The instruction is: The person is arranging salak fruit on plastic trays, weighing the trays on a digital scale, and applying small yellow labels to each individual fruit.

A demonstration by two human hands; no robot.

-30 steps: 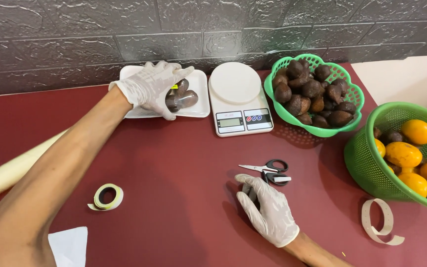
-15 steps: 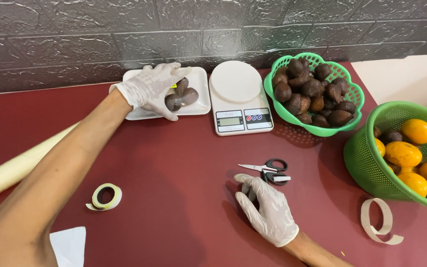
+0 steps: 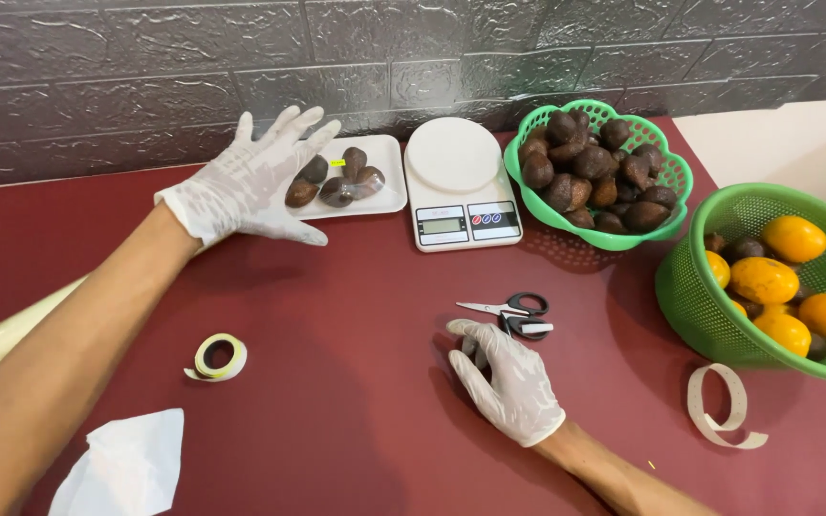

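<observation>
Gloves cover both hands. Left hand [image 3: 255, 177] hangs open with its fingers spread, just over the left end of the white tray [image 3: 386, 182] near the back edge of the red table [image 3: 336, 401]. It holds nothing. Four dark brown fruits [image 3: 336, 180] lie on the tray, close to the fingertips; I cannot tell if the hand touches them.

Right hand [image 3: 510, 380] lies flat and open on the table near the front edge, holding nothing. Its fingertips are just beside the black scissors [image 3: 513, 313], maybe touching the handle.

White kitchen scale [image 3: 456, 194] sits next to the tray on its right side. Right of the scale stands a green basket [image 3: 666, 172] full of dark brown fruits. At the right edge of the table stands another green basket [image 3: 700, 296] with orange fruits [image 3: 765, 279] in it. A paper strip loop [image 3: 724, 406] lies in front of that basket. A roll of tape [image 3: 217, 356] lies toward the left, and a white paper sheet [image 3: 126, 468] lies at the front left corner.
</observation>
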